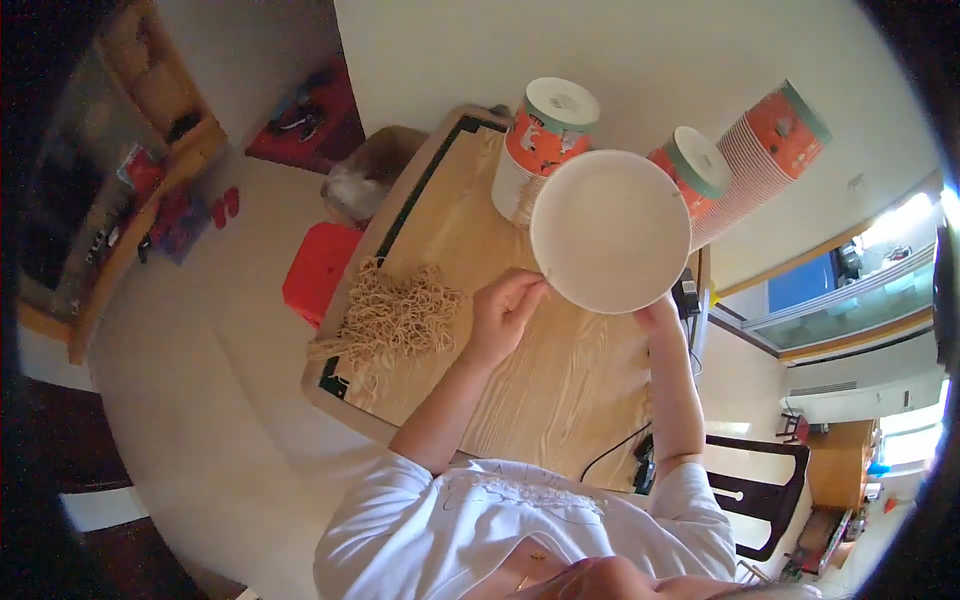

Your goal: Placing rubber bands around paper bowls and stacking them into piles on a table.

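A round paper bucket (612, 232) is tilted so its plain white inside faces me. My right hand (658, 314) grips it from the lower right side, with most of the fingers hidden behind it. At the bucket's lower left rim, my left hand (508, 305) is closed in a pinch; what the fingertips hold is too small to make out. Left of that hand, a tangled heap of beige cords (400, 318) lies on the wooden table (540, 400).
Upside-down orange-and-green bucket stacks stand at the far side: one at left (548, 140), a short one (690, 170) and a tall leaning one (765, 150). A red stool (318, 268) and a lined bin (368, 180) adjoin the left edge. A black cable (610, 452) crosses the near right tabletop.
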Action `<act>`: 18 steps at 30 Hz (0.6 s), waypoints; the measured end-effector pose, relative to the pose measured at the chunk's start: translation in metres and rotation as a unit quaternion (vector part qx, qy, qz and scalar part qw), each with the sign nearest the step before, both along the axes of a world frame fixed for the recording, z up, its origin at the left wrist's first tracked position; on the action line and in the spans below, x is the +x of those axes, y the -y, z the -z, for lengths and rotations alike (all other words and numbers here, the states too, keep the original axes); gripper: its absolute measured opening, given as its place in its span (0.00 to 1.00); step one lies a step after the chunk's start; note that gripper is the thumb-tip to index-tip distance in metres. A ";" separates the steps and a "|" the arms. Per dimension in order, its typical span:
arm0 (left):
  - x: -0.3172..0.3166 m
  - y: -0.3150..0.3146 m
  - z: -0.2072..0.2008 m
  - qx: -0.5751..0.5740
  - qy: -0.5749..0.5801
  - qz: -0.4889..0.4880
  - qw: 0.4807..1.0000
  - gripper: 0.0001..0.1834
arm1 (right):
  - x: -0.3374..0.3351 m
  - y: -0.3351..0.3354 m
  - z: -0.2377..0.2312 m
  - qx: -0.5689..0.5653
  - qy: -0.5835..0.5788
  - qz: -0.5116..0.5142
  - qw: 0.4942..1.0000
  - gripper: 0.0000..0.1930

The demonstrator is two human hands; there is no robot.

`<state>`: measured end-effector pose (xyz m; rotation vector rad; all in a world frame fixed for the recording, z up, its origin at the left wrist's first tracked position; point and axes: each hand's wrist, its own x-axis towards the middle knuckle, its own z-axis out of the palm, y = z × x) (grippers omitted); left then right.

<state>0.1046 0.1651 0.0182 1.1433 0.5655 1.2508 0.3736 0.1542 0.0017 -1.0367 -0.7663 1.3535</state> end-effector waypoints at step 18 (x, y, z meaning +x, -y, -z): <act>-0.022 0.011 -0.014 0.246 -0.230 -0.173 0.926 0.10 | -0.040 0.039 -0.022 -0.023 -0.005 0.031 0.999 0.24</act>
